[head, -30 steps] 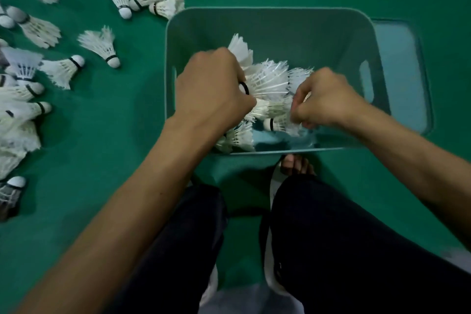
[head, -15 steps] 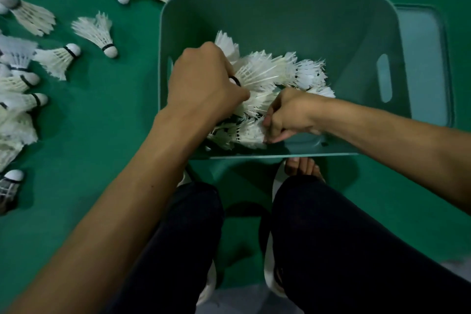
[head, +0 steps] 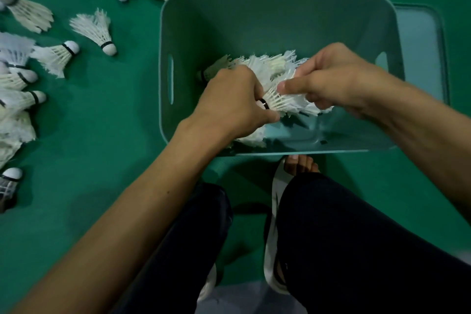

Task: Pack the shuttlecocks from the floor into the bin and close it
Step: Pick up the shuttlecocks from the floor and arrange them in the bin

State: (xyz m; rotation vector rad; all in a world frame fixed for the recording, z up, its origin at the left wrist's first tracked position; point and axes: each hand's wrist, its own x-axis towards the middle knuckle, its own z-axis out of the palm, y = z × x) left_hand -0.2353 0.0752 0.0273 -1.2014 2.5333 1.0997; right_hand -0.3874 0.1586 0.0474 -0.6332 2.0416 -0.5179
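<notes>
So both hands are down inside the teal bin, working on the pile of shuttlecocks sitting in the middle and toward the near-left corner. The left hand is clenched around the cork end of 1 shuttlecock; you can just see its black band poking out by the fingers. The right hand is pinching the feather skirt of that same one, thumb lying across the top. Looks to me like they're arranging or nesting it in with the rest, not just dropping it.

Step-wise I'd call this mid-packing, nowhere near done. There's a whole scatter of loose shuttlecocks on the green floor to the left of the bin, at least 10 that I can count, some lying in a heap at the frame edge. What I take to be the lid is flat on the floor, peeking out from behind the bin's right side, so closing hasn't started.

Next move, my guess: let go of this one once it's settled, then reach left for more off the floor. Go easy, those feathers look like they'd crush or fray if you jam them in.
</notes>
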